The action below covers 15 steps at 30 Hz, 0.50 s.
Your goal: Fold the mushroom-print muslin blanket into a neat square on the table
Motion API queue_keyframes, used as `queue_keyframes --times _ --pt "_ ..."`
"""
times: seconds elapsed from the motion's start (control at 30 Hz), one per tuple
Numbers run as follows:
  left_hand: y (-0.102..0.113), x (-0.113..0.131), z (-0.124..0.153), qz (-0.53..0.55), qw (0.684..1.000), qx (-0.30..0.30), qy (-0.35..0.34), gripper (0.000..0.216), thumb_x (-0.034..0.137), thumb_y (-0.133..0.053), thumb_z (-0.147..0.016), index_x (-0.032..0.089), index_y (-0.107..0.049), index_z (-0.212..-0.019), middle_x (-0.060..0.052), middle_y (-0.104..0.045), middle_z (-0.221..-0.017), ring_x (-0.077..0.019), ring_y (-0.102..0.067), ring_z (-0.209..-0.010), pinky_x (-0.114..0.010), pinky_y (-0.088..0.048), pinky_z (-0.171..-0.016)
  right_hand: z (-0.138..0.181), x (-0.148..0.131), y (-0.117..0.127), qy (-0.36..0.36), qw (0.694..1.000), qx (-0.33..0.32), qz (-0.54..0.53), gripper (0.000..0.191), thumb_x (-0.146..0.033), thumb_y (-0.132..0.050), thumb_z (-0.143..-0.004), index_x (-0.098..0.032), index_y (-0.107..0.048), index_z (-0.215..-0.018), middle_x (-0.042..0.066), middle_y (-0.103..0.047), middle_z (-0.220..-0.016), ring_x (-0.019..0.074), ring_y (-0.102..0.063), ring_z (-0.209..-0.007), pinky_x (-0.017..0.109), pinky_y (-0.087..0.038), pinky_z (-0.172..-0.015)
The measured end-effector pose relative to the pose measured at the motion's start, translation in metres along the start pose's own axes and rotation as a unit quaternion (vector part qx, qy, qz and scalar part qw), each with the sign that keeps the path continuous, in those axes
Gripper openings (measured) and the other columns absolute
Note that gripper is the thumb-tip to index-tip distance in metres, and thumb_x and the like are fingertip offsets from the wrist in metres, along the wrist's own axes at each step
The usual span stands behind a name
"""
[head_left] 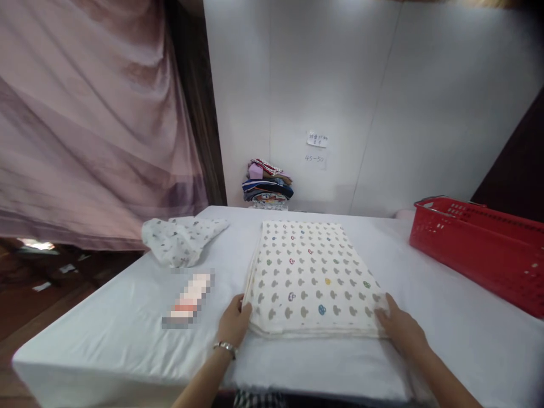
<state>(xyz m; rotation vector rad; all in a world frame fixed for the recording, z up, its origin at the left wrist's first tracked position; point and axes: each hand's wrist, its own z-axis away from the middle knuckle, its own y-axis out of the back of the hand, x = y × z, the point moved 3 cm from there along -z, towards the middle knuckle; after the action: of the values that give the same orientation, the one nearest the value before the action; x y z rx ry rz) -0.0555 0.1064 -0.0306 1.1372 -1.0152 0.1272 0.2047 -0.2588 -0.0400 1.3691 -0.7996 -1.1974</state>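
Note:
A folded cream cloth [310, 277] with a print of grey and a few coloured mushrooms lies flat on the white-covered table in front of me. Its layered edges show along the near and left sides. My left hand [234, 323] holds the left edge close to the near corner, with its fingertips partly hidden by the cloth. At the near right corner my right hand [399, 324] grips the other edge, its thumb on top and its remaining fingers mostly out of sight.
A crumpled white printed cloth [178, 241] lies at the table's far left, with a pixelated oblong item [189, 300] nearer. A red plastic basket [476, 249] stands at right. Folded fabrics [267, 184] are stacked by the wall. A pinkish curtain [93, 124] hangs on the left.

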Motion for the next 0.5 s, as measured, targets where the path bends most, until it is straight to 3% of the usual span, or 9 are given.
queue_keyframes --times 0.13,0.23,0.33,0.5 --pt "-0.004 -0.006 0.001 0.028 0.999 -0.020 0.000 0.033 0.034 -0.038 -0.081 0.020 -0.049 -0.109 -0.001 -0.063 -0.078 -0.0163 -0.060 -0.074 -0.025 -0.043 -0.064 0.009 0.000 -0.005 -0.040 0.998 0.039 -0.026 0.067 -0.055 -0.024 -0.082 -0.017 -0.028 -0.137 0.012 -0.058 -0.115 0.0284 -0.057 -0.101 0.039 -0.042 -0.083" --pt "-0.007 -0.012 0.003 0.063 0.998 -0.004 0.010 0.036 0.040 -0.040 -0.079 0.021 -0.050 -0.107 0.000 -0.062 -0.075 -0.0169 -0.059 -0.070 -0.026 -0.044 -0.064 0.011 0.006 -0.012 -0.071 0.995 0.051 -0.053 0.069 -0.061 -0.025 -0.079 -0.022 -0.032 -0.136 0.008 -0.059 -0.115 0.0271 -0.058 -0.099 0.038 -0.043 -0.083" --pt "-0.013 -0.019 0.005 0.126 0.991 0.021 0.028 0.040 0.046 -0.040 -0.076 0.022 -0.049 -0.107 0.000 -0.063 -0.078 -0.0172 -0.060 -0.072 -0.026 -0.045 -0.065 0.009 0.015 -0.020 -0.094 0.992 0.044 -0.068 0.072 -0.065 -0.026 -0.077 -0.024 -0.032 -0.136 0.007 -0.060 -0.114 0.0267 -0.060 -0.094 0.038 -0.044 -0.081" --pt "-0.026 -0.026 0.005 0.238 0.970 0.012 0.044 0.050 0.053 -0.040 -0.073 0.021 -0.042 -0.111 -0.001 -0.064 -0.080 -0.0166 -0.060 -0.070 -0.025 -0.046 -0.065 0.006 0.021 -0.027 -0.103 0.991 0.061 -0.065 0.072 -0.066 -0.029 -0.076 -0.025 -0.033 -0.135 0.008 -0.056 -0.120 0.0288 -0.059 -0.096 0.040 -0.045 -0.081"
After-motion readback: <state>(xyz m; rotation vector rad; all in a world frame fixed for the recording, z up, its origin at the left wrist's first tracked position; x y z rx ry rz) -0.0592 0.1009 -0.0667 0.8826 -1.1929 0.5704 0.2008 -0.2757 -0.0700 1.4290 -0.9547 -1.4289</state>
